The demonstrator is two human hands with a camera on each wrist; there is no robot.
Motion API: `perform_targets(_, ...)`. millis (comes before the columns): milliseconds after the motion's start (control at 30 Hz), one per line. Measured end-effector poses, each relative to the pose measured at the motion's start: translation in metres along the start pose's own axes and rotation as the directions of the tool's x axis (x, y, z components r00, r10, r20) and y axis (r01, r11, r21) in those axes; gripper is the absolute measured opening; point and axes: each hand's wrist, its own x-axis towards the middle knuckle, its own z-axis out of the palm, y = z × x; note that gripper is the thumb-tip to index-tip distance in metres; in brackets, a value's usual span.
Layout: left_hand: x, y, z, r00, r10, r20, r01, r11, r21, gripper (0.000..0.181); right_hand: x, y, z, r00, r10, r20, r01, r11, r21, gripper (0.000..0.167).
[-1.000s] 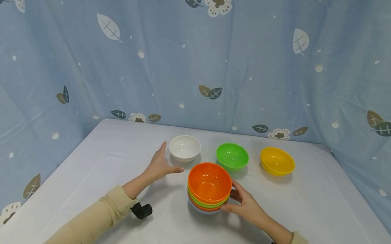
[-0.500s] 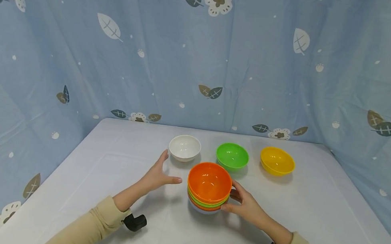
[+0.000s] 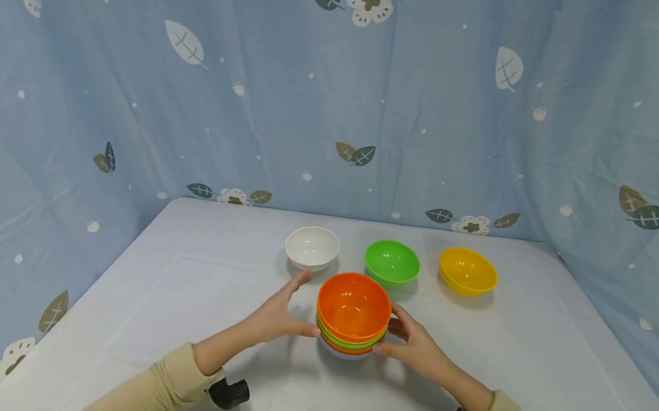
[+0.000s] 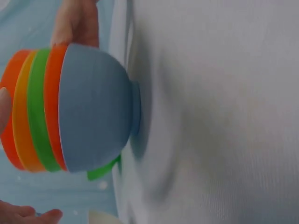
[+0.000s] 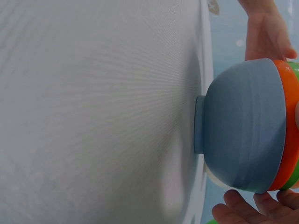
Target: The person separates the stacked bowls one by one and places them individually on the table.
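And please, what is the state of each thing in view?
Stack of round orange, yellow, green and blue bowls: nested, upright
Round white bowl: upright, unstacked
Round green bowl: upright, unstacked
Round yellow bowl: upright, unstacked
Left hand: spread, beside the stack
Right hand: holds the stack's side

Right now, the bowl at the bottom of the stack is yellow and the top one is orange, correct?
Not quite: the bottom bowl is blue, not yellow, as the left wrist view shows. The top bowl is indeed orange.
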Motion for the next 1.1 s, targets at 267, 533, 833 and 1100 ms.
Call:
perform_targets(267,-0.001,0.010,0.012,0.998,0.054,0.010,-0.055,0.998,0.015,0.105,-0.001,-0.001,0.001,0.999,-0.035,-0.014,0.034,0.999,-0.022,0.082)
perform_targets(533,0.004,0.018,0.022,1.000,0.016,0.017,-0.016,1.000,0.012,0.105,-0.001,0.000,0.002,0.999,-0.038,-0.026,0.038,0.999,-0.024,0.082)
perform_targets(833,0.007,0.023,0.031,1.000,-0.001,0.025,0.001,1.000,0.011,0.114,-0.001,0.000,0.002,0.999,-0.036,-0.023,0.035,0.999,-0.018,0.081)
perform_targets(1100,0.009,0.024,0.036,1.000,0.024,0.020,-0.024,0.999,-0.034,0.114,-0.001,-0.001,0.002,0.999,-0.037,-0.023,0.036,0.999,-0.029,0.081)
